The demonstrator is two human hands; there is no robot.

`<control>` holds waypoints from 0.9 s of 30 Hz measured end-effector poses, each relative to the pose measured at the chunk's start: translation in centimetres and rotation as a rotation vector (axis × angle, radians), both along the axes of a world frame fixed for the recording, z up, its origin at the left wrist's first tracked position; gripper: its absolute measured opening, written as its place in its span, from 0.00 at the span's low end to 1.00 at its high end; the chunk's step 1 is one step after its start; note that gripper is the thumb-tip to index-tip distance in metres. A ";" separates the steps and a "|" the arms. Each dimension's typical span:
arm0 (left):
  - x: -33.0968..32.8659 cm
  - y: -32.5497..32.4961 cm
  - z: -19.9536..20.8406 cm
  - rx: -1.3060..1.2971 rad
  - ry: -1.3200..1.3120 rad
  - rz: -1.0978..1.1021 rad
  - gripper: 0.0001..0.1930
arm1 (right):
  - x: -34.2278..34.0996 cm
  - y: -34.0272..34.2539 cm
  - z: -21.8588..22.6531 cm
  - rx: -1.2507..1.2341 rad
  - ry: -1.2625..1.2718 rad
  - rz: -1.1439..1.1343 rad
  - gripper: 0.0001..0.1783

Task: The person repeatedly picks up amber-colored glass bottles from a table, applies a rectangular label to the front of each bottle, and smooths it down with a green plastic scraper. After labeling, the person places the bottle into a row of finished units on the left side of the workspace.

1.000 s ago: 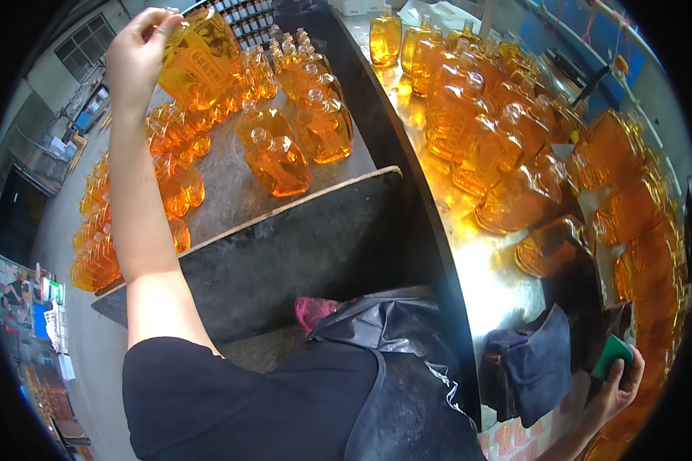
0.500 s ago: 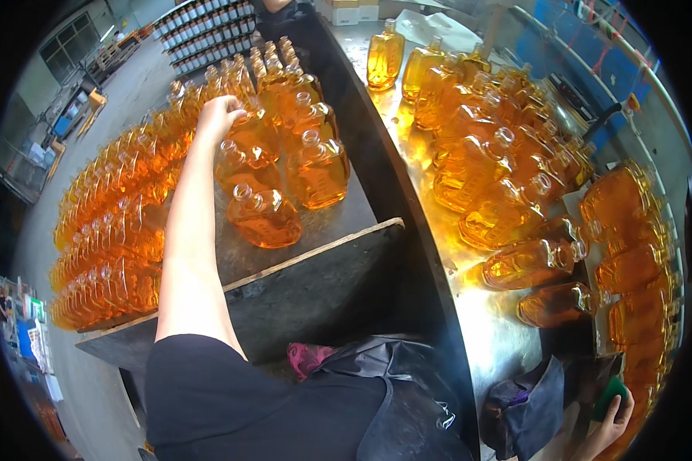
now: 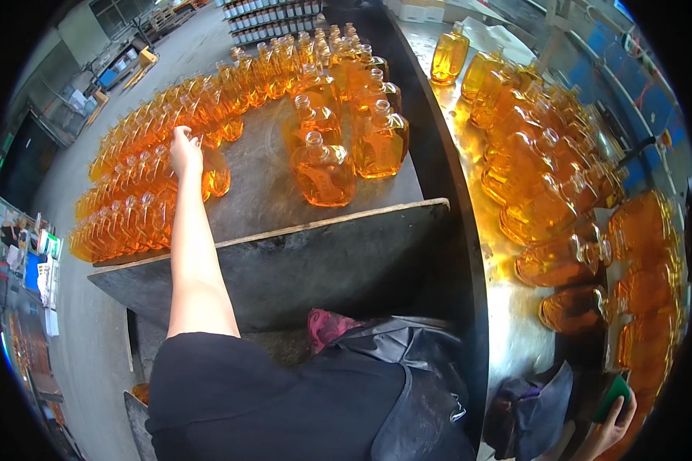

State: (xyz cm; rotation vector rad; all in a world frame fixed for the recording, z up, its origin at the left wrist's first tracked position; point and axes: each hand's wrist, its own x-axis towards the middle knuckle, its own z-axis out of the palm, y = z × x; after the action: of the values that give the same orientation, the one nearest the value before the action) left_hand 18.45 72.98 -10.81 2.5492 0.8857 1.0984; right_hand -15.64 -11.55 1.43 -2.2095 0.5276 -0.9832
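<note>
My left hand [image 3: 186, 153] reaches far out over the left board. Its fingers are closed around the neck of an amber glass bottle [image 3: 217, 174], which stands at the near end of the packed bottle rows [image 3: 134, 184]; the palm hides part of the grip. To its right, across a bare strip of board, is a looser group of the same flat bottles [image 3: 323, 175]. My right hand [image 3: 617, 421] is low at the right edge, its fingers closed on a green pad [image 3: 610, 398] by a dark box-like holder. Part of that hand is cut off by the picture's rim.
A metal table [image 3: 507, 323] at right carries more amber bottles [image 3: 542, 207], some upright, some lying. An upright dark board [image 3: 315, 265] edges the near side of the left surface. A dark cloth bag [image 3: 527, 411] sits near my right arm. Stacked jars [image 3: 273, 23] stand at the back.
My left hand has moved left, from the looser group to the packed rows, with a bottle in it. My right hand stays at the green pad. The view has shifted left.
</note>
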 end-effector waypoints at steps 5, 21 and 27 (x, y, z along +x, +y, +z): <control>-2.0 -7.5 5.2 0.077 -0.229 -0.207 0.15 | -3.6 -0.7 -0.1 -0.068 0.014 -0.050 0.16; -5.8 -50.4 17.6 -0.976 -0.261 -2.142 0.18 | -23.2 5.1 -2.0 0.609 -0.532 -0.403 0.13; -12.0 -70.0 15.5 -1.149 0.490 -2.503 0.15 | -35.7 5.8 -9.0 0.413 0.281 -0.718 0.16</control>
State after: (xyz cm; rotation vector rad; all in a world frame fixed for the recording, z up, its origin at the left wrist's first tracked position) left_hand 6.47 3.01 4.73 0.9851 -1.2350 -0.7011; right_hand -51.38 -5.73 -7.61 -1.7981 1.5747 -0.7896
